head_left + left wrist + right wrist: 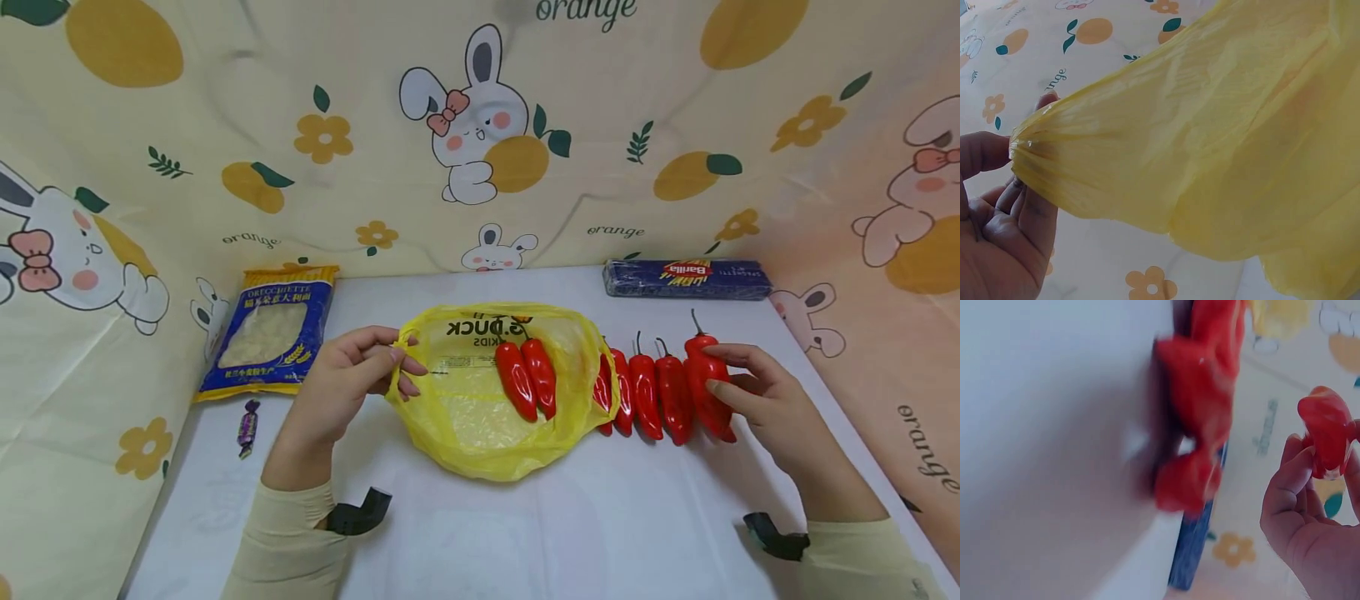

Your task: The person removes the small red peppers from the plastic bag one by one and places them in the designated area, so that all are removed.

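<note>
A yellow plastic bag (480,454) lies with its mouth spread wide, printed lettering showing inside. My left hand (356,371) pinches the bag's gathered left edge; in the left wrist view the yellow film (1147,144) stretches away from those fingertips. Two glossy red chili peppers (516,382) show within the bag's mouth. To the right, several more red peppers (645,397) stand in a row, the nearest one partly behind the bag's rim. At the row's right end my right hand (768,400) grips a red pepper (1325,431) between thumb and fingers, its stem pointing up in the head view.
Behind my left hand, a blue and yellow pasta packet (266,333) leans at the back left. A small purple wrapped candy (247,429) lies in front of it. The dark blue spaghetti box (686,279) lies at the back right, near the patterned cloth wall (570,233).
</note>
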Demonstrator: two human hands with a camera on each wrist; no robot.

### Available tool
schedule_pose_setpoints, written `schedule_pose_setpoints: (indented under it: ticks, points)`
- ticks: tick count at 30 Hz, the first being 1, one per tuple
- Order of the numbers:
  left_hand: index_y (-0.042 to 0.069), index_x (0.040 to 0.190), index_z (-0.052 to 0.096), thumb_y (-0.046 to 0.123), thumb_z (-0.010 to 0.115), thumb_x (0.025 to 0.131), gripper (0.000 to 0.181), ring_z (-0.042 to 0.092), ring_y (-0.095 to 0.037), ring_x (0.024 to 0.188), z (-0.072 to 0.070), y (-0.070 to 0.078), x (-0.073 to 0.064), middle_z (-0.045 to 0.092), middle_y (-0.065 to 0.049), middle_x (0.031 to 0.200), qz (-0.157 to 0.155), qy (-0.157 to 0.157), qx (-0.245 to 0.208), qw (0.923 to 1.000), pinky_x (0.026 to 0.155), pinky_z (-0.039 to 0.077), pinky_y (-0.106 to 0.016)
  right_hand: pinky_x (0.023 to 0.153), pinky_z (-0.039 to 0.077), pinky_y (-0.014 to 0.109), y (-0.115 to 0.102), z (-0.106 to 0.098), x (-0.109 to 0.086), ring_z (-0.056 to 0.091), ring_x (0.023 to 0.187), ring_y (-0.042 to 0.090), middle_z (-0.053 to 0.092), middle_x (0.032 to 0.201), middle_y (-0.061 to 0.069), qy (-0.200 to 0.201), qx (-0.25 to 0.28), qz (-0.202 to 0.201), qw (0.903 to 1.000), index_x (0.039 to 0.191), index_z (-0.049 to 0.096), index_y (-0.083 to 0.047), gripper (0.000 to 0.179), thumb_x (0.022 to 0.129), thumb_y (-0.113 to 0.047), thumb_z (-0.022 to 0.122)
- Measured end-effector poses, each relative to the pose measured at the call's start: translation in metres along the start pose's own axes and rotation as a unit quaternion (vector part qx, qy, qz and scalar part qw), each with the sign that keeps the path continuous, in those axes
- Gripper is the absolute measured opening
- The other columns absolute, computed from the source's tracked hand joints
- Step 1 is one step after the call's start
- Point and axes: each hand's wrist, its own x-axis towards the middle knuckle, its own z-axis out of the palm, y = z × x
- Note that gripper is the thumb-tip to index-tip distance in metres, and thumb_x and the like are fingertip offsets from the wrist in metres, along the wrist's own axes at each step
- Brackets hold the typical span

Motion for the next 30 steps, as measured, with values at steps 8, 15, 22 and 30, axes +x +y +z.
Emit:
schedule_pose_setpoints:
  ticks: [8,15,22,30]
  points:
    - [-0.014,0.128,0.064,0.005,0.057,0.112,0.026,0.079,-0.028,0.080,0.000,0.000,0.000,0.078,-0.022,0.101,-0.005,-0.001,0.001,1.0000,0.072,0.061,-0.032,0.075,0.063,0.028,0.028,-0.031,0.005,0.055,0.108,0.003,0.042,0.151,0.016,0.033,-0.024,0.038,0.9984,0.159,0.053,-0.018,0.048,0.112,-0.014,0.064]
    - [-0.015,0.128,0.063,0.005,0.057,0.112,0.027,0.079,-0.028,0.080,-0.001,0.000,0.000,0.078,-0.022,0.101,-0.005,0.001,0.005,1.0000,0.073,0.061,-0.033,0.075,0.063,0.029,0.052,-0.045,0.009,0.047,0.110,0.012,0.037,0.152,0.028,0.013,-0.035,0.081,0.9960,0.158,0.051,-0.013,0.047,0.112,-0.017,0.063]
    - [-0.014,0.128,0.064,0.005,0.057,0.112,0.026,0.078,-0.027,0.079,-0.001,0.000,0.000,0.078,-0.022,0.101,-0.006,0.002,0.001,1.0000,0.073,0.062,-0.033,0.075,0.064,0.034,0.065,-0.047,0.016,0.041,0.129,0.054,0.030,0.156,0.041,-0.048,-0.059,0.121,0.9897,0.161,0.033,0.006,0.061,0.113,-0.020,0.061]
    - [-0.013,0.128,0.065,0.006,0.058,0.111,0.026,0.079,-0.028,0.079,0.000,0.000,0.000,0.078,-0.022,0.101,-0.007,0.002,0.002,1.0000,0.073,0.061,-0.033,0.077,0.065,0.039,0.062,-0.042,0.023,0.032,0.138,0.065,0.027,0.159,0.042,-0.072,-0.055,0.135,0.9867,0.164,0.030,0.004,0.067,0.113,-0.026,0.062]
